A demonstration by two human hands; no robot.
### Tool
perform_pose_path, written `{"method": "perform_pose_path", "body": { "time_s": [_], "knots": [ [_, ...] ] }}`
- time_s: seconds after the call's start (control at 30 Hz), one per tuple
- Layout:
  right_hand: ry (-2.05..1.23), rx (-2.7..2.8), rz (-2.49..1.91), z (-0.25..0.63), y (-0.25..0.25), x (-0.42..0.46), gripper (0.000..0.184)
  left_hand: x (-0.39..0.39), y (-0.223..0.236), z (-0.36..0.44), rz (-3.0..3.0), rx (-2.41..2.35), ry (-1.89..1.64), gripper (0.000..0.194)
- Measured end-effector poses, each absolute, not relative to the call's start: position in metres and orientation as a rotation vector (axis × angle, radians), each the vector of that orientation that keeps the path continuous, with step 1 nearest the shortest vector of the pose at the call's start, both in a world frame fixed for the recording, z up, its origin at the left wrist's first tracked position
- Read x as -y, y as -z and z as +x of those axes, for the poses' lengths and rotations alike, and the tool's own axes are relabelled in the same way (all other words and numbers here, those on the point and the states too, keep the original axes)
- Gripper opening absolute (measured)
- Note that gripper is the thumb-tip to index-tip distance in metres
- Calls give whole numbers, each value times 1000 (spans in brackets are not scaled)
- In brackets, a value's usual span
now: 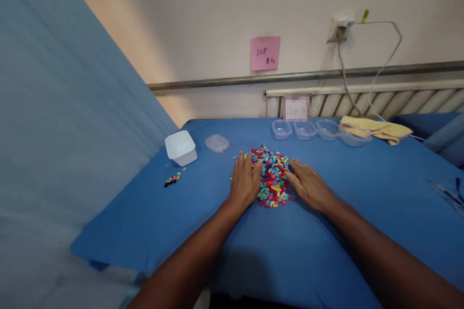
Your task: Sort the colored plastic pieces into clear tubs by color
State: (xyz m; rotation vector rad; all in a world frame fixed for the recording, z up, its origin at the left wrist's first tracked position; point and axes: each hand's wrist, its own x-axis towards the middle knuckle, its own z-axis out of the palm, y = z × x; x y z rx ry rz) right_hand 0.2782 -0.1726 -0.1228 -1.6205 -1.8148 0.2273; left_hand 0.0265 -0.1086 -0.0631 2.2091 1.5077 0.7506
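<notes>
A heap of small, many-coloured pieces (273, 178), red, teal, yellow, white and blue, lies on the blue-covered table (203, 212). Their exact kind is too small to make out. Along the heap's left side rests my left hand (244, 178), fingers stretched forward and the thumb reaching over the pieces. My right hand (311, 183) lies against the right side, its fingers extended and thumb apart, pointing in toward the heap. Neither hand grips anything that I can see. Some pieces beneath the fingers are hidden.
At the left stand a white tub (181, 148) and a clear lid (217, 143), near a few loose pieces (172, 180). Several clear containers (305, 130) line the back edge beside a yellow cloth (377, 129). Dark-framed glasses (449, 198) lie far right. A blue curtain (72, 106) hangs left.
</notes>
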Motion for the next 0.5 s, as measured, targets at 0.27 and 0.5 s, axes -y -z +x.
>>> {"method": "perform_pose_path", "body": {
  "time_s": [0.27,0.5],
  "knots": [
    [-352,1750,-1562,283,111,163,76,53,45,4,2136,-1474,-1036,82],
    [-493,1743,-1535,257,90,108,76,58,63,-3,2087,-1245,-888,75]
  ]
}}
